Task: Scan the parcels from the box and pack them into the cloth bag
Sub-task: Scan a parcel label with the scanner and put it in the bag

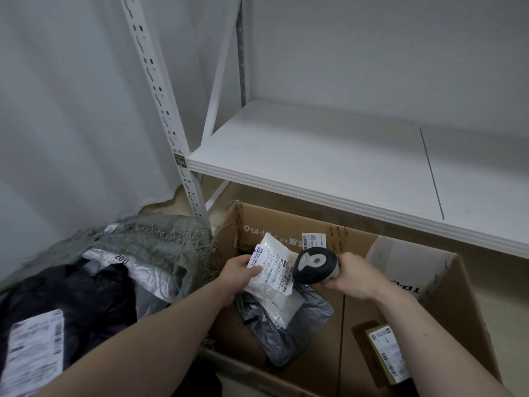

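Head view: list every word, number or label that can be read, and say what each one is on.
"2011": silver parcel in the cloth bag.
"1:04": tag on the shelf post.
"Wi-Fi6", upside down: cardboard box wall.
Shipping labels on the white parcel, black parcel and small carton: too small.

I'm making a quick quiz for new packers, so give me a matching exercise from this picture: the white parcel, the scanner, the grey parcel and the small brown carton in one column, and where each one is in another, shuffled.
Things:
1. white parcel
2. scanner
3. grey parcel
4. small brown carton

Places:
A. lying on the floor of the cardboard box, under the held parcel
B. gripped in the right hand
C. against the box's right wall, label up
D. held in the left hand

Pairs: 1-D, 2-B, 3-A, 4-C
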